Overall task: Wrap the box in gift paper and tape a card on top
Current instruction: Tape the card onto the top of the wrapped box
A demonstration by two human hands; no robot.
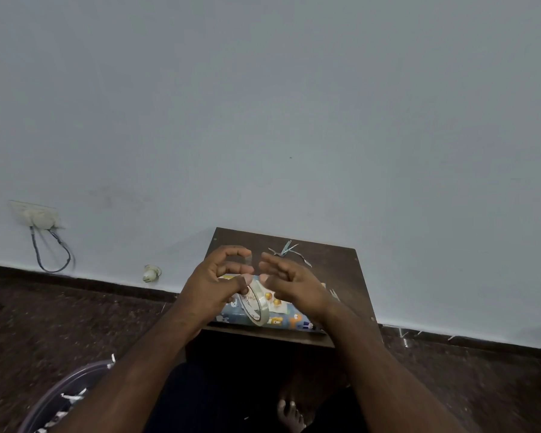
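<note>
The box, wrapped in blue cartoon-print gift paper, lies at the near edge of a small dark wooden table. On its top sits a pale card with gold dots. My left hand hovers over the box's left part, its fingers curled and holding a roll of clear tape that hangs on edge above the card. My right hand is just to the right, its fingertips facing the left hand's, thumb and forefinger apart. A faint clear strip shows between the two hands; who holds it is unclear.
Thin scraps of cut paper lie at the back of the table, which stands against a pale blue wall. A round purple-rimmed bin with paper scraps is on the dark floor at lower left. A wall socket with a cable is on the left.
</note>
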